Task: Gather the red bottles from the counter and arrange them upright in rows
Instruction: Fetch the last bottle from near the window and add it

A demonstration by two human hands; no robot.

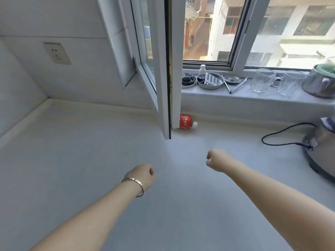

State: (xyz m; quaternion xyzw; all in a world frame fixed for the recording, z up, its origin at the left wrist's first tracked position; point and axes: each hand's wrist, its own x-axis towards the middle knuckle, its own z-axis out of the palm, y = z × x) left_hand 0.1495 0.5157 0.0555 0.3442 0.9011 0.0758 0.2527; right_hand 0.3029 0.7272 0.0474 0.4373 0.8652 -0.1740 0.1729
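One red bottle (186, 121) with a white cap lies on its side on the pale counter (90, 151), against the back ledge, its base hidden behind the open window sash (164, 98). My left hand (143, 175), with a bracelet on the wrist, hovers over the counter with fingers curled in and nothing in it. My right hand (216, 160) is further forward, below and right of the bottle, fingers also curled, holding nothing. Both hands are well short of the bottle.
The open sash juts over the counter. The sill holds a small spray bottle (202, 71), metal dishes (210, 81), tongs (236, 86), two glass mugs (262, 80) and a steel pot (321, 82). An appliance (320, 147) with a black cord (279, 136) stands right.
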